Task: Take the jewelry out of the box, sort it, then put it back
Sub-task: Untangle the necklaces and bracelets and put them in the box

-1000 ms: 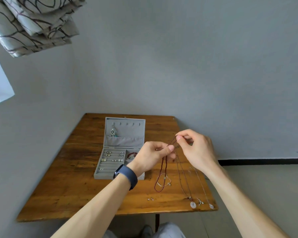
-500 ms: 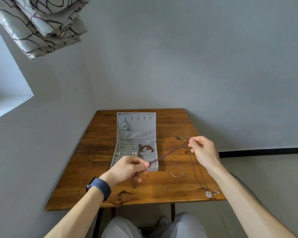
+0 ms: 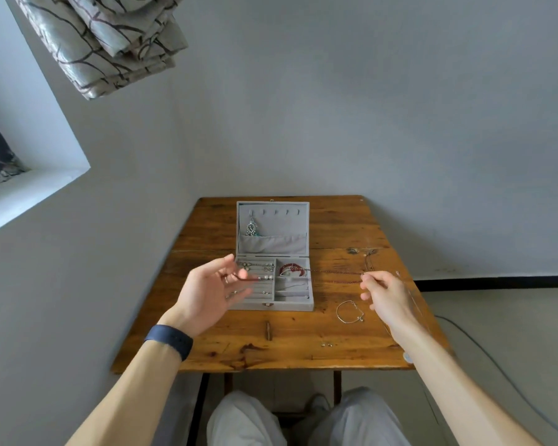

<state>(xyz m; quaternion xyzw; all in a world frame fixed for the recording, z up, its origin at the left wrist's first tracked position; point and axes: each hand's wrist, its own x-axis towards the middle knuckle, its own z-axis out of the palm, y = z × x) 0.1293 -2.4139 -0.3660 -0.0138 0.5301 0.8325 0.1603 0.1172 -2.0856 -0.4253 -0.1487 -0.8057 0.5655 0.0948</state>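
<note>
Red braided cord (image 3: pixel 335 271) is the piece I am sorting, strung almost level above the wooden table (image 3: pixel 271 355) between my 2 hands. Starting at the left, my left hand (image 3: pixel 207 292) is turned palm up over the left edge of the open grey jewelry box (image 3: pixel 273 306), fingers loosely spread. The thicker end of the cord reaches its fingertips, but I cannot tell whether they pinch it or it merely lies across them. The cord then passes over the box, above the ring rows and the right-hand compartment where a red bracelet (image 3: pixel 291 269) lies. A silver pendant (image 3: pixel 251 227) hangs from a hook in the raised lid. At the right end, my right hand (image 3: pixel 387 300) pinches the cord between thumb and forefinger, the other fingers curled beneath. Near that hand a silver bangle (image 3: pixel 350 312) lies on the wood, with fine chains (image 3: pixel 368 262) beyond it. I judge the cord to be very light and wholly limp: it would sag, twist and loop on itself once tension goes, and it could snag on the lid's hooks or the chains. It looks tough enough not to break, yet thin enough to slip from a loose pinch. I think it is best held at its 2 ends, 1 grip on the thicker tip, and lowered stretched out.
</note>
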